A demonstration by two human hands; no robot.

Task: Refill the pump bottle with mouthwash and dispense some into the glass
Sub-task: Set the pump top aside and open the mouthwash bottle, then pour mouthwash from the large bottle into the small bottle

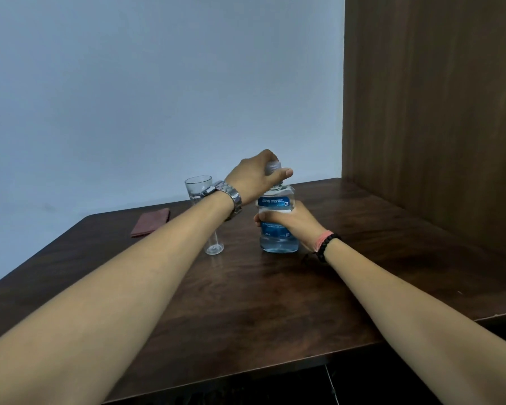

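Observation:
A clear mouthwash bottle (278, 244) with a blue label stands upright on the dark wooden table (246, 305), holding pale blue liquid. My right hand (292, 223) grips its body around the middle. From above, my left hand (254, 179) curls over the bottle's cap (273, 166), fingers and thumb wrapped round it. A clear drinking glass (197, 185) stands behind my left wrist, partly hidden by it. Just left of the mouthwash bottle, the base of a small clear bottle (214, 248) shows below my left forearm; its top is hidden.
A folded maroon cloth (151, 222) lies at the table's back left. A tall brown wooden panel (435, 112) rises along the right side. A pale wall stands behind the table. The front edge of the table is near me.

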